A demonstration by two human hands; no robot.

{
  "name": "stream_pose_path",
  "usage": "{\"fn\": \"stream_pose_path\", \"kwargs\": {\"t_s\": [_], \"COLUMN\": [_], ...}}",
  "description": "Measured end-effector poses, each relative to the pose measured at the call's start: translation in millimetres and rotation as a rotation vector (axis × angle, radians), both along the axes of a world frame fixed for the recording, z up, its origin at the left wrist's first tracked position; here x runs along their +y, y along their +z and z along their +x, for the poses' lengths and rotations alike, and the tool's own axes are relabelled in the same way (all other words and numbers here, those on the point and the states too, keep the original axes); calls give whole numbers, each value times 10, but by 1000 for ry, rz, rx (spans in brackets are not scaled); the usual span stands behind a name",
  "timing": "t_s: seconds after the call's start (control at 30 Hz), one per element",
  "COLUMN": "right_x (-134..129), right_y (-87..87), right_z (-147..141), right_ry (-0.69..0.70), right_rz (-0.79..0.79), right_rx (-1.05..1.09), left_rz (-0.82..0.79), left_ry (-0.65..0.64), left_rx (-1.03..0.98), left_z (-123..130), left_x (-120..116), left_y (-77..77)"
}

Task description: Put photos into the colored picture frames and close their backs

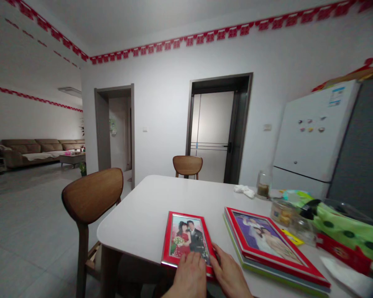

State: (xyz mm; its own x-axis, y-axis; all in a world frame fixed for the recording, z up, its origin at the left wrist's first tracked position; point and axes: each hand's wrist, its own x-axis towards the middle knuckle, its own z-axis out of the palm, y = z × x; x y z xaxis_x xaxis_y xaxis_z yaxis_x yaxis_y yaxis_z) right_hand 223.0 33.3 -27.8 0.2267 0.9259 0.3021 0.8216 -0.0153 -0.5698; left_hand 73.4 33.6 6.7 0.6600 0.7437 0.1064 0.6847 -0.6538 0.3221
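My left hand (191, 273) flat on small red frame (165, 244), right hand (229, 271) gripping its edge; white table (136, 211) lower centre, fridge (313, 132) upper right.

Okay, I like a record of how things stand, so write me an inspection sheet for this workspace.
Surface: white table, rounded corners.
Main things: small red-framed photo lying face up; beside it, a larger red-framed photo on top of a stack.
Clutter: crumpled tissue, glass jar, food tub, yellow packet and green spotted bag, toward the far and right sides.
Hands: left hand rests on the small photo's lower part; right hand touches its right edge, grip unclear.
Cables: nothing seen.
Surroundings: near chair left of the table, far chair beyond it, fridge to the right.
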Motion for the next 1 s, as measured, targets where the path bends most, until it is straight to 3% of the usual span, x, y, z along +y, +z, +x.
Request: {"fn": "stream_pose_path", "kwargs": {"t_s": [0.1,0.17,0.33,0.43,0.5,0.6,0.7,0.87,1.0], "right_x": [-110,-165,-218,-203,-176,-122,-87,-110,-136], "right_y": [46,98,312,450,492,440,304,166,210], "right_z": [32,78,34,-177,-335,-478,-466,-347,-348], "right_ry": [39,41,53,157,243,328,292,245,258], "right_rz": [-25,-18,25,51,74,91,64,8,-30], "right_rx": [204,350,662,617,525,341,169,-59,-145], "left_rz": [68,113,148,130,96,1,-93,-191,-193], "left_ry": [61,50,122,191,233,298,357,371,358], "left_rx": [-40,-77,-402,-753,-951,-1098,-1119,-974,-850], "left_z": [77,51,-126,-213,-275,-391,-508,-614,-641], "left_x": [-50,-87,-172,-168,-153,-138,-136,-136,-140], "left_y": [-80,-38,359,562,586,446,168,-289,-410]}}
